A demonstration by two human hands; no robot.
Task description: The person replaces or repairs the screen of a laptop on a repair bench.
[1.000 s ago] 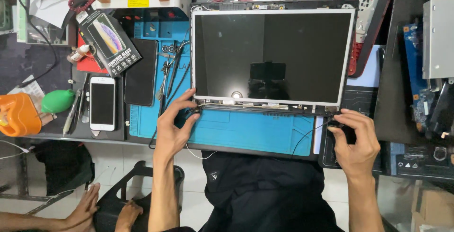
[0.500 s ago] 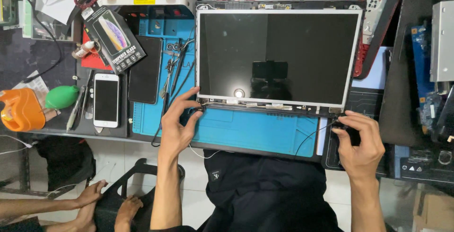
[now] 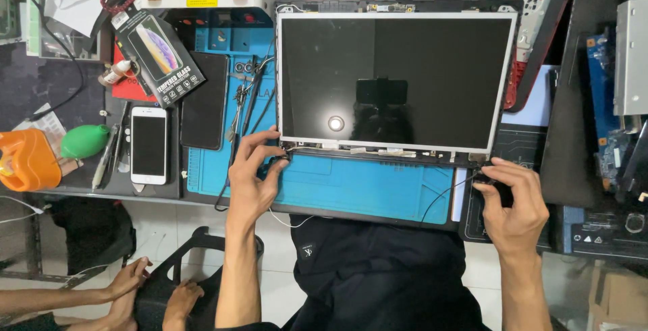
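Observation:
A bare laptop screen panel [image 3: 395, 78] with a thin metal frame lies flat on a blue work mat [image 3: 364, 182]. My left hand [image 3: 253, 172] pinches the panel's lower left corner, where a hinge and thin cables sit. At the lower right corner my right hand [image 3: 513, 199] grips the other hinge, with a thin black wire trailing from it across the mat.
A white phone [image 3: 148, 145], a dark phone [image 3: 206, 101], a screen-protector box [image 3: 158, 54], a green blower [image 3: 84, 141] and an orange object [image 3: 27, 161] lie left. Circuit boards [image 3: 607, 101] and a red laptop shell [image 3: 520, 34] are right. Another person's hands [image 3: 152, 290] show at lower left.
Both hands stay at the panel's lower corners with only slight finger shifts. The other person's hands at lower left have moved to the right.

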